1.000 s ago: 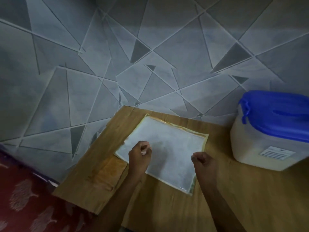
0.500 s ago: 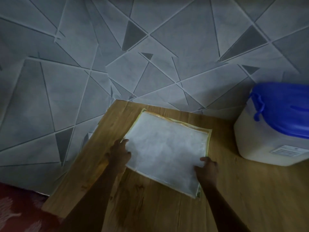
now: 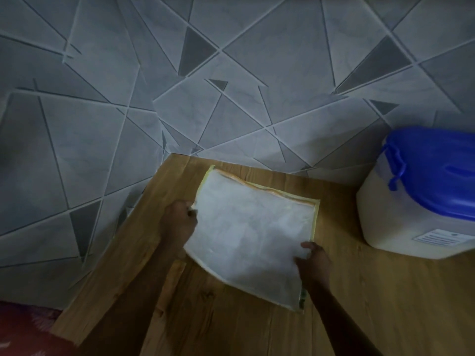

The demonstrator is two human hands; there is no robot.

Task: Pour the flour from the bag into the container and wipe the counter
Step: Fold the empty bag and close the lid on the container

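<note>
A flat white flour bag (image 3: 252, 232) with yellow-orange edging lies on the wooden counter (image 3: 231, 325). My left hand (image 3: 178, 222) pinches its left edge. My right hand (image 3: 313, 263) grips its right edge near the front corner, thumb on top. The bag's near edge is lifted slightly off the wood. A white container (image 3: 401, 227) with a shut blue lid (image 3: 434, 170) stands at the right, apart from the bag.
A grey wall (image 3: 231, 86) with a geometric triangle pattern runs behind and to the left of the counter. The counter's left edge drops off to a red patterned floor covering (image 3: 23, 330).
Both hands went from fists resting on the bag's middle to its left and right edges, and now hold it. The bag's near edge has lifted a little.
</note>
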